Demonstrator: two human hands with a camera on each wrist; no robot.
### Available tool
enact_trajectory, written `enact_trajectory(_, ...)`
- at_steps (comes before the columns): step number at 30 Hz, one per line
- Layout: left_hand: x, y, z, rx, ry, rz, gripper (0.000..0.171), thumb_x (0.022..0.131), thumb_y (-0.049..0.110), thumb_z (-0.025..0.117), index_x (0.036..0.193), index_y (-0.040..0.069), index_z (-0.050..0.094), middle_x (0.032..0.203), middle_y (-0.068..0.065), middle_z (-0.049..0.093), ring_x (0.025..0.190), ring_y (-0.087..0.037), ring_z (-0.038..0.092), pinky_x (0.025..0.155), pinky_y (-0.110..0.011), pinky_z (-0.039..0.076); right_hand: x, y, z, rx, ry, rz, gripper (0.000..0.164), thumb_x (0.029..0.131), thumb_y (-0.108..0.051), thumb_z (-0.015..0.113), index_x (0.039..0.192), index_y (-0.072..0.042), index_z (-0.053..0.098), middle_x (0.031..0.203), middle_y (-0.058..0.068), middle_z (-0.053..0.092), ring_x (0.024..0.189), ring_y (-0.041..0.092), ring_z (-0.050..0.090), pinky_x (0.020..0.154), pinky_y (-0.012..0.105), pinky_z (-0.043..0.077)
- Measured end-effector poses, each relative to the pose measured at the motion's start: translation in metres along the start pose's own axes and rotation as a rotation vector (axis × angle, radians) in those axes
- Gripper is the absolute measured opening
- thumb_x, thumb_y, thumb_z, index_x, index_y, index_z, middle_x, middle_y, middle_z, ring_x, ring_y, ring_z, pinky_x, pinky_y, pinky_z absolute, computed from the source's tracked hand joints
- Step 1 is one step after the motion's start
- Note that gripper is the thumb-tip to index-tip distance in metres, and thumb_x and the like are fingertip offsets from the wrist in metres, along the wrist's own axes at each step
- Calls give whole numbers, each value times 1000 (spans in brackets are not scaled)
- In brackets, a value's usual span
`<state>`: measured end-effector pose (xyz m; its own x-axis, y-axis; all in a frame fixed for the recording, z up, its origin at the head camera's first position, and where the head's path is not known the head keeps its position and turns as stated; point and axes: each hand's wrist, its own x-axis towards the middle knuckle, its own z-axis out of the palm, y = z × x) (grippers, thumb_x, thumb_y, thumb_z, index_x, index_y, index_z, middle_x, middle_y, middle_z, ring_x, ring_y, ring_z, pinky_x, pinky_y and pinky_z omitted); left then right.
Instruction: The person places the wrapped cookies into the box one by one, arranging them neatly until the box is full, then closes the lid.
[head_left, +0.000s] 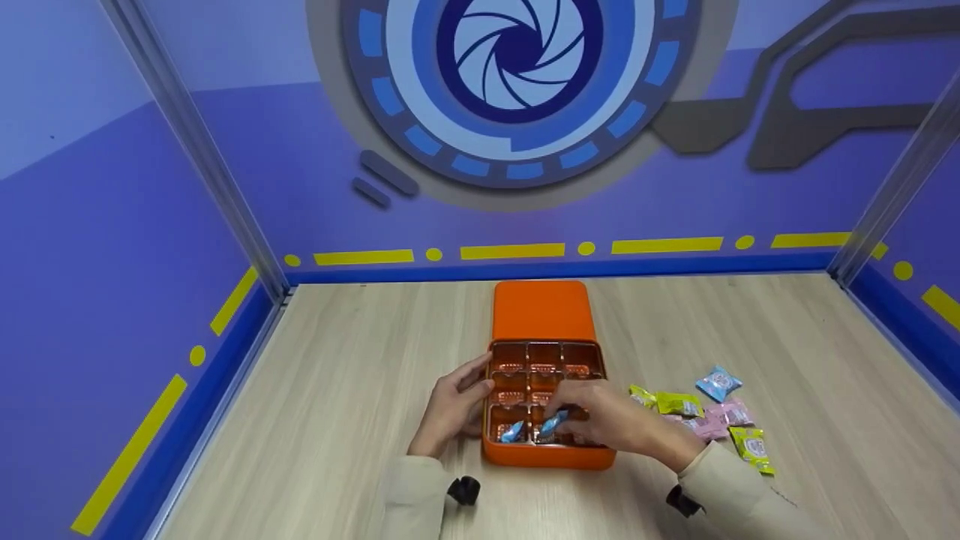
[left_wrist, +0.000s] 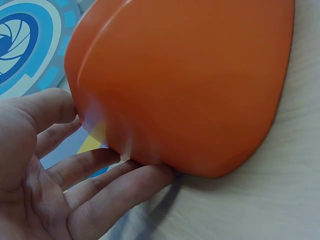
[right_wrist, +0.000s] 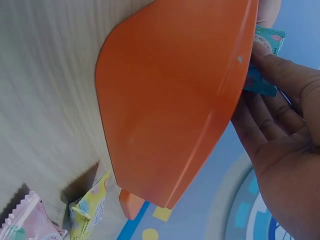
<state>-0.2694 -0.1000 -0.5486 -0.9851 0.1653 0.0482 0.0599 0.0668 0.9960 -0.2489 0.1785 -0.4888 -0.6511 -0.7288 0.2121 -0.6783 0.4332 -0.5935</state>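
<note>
An orange box [head_left: 551, 456] with a clear divided insert sits on the table, its long side pointing away from me. My left hand [head_left: 452, 405] rests against the box's left side, the thumb at the rim; in the left wrist view its fingers [left_wrist: 125, 195] lie loosely along the orange wall. Over the front middle compartment, my right hand [head_left: 604, 412] pinches a blue-wrapped candy [head_left: 553, 422] between thumb and fingers. The right wrist view shows this candy's wrapper [right_wrist: 270, 37] beyond the rim. Another blue candy [head_left: 512, 431] lies in the front left compartment. My right hand hides the front right compartment.
Directly behind the box lies an orange lid [head_left: 544, 310]. To the right are several loose wrapped candies: yellow-green ones [head_left: 752, 448], pink ones [head_left: 729, 412] and a blue one [head_left: 718, 383]. A blue-purple panel [head_left: 262, 165] stands along the table's far edge.
</note>
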Motion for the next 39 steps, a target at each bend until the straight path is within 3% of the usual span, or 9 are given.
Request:
enact_trajectory(9, -1, -1, -1, -6, -12, 5, 50, 107, 15, 66, 155, 9, 56, 157, -19, 52, 145, -36, 49, 117, -54, 39, 0, 0, 2, -30, -14, -10, 25, 93, 3, 79, 113, -12, 77, 110, -6, 72, 98, 12, 67, 89, 39, 61)
enact_trajectory(16, -2, -1, -1, 13, -8, -4, 50, 107, 16, 66, 155, 10, 57, 157, -19, 51, 145, -36, 48, 110, -54, 47, 0, 1, 4, -35, -28, -23, 20, 94, -1, 79, 111, -12, 78, 108, -7, 73, 99, 11, 67, 89, 39, 61)
enact_trajectory(33, 1, -2, 0, 22, -5, -12, 49, 107, 16, 65, 155, 12, 58, 158, -19, 50, 147, -36, 45, 114, -53, 43, 1, 2, 5, -33, -46, -10, 19, 96, -2, 78, 110, -14, 79, 106, -9, 73, 98, 11, 65, 89, 36, 60)
enact_trajectory(39, -1, 0, 0, 16, -7, -24, 50, 107, 17, 66, 156, 12, 57, 159, -18, 50, 147, -36, 45, 109, -55, 48, 0, 2, 4, -32, -36, -33, 19, 95, -1, 78, 111, -13, 80, 107, -5, 74, 98, 13, 67, 88, 36, 60)
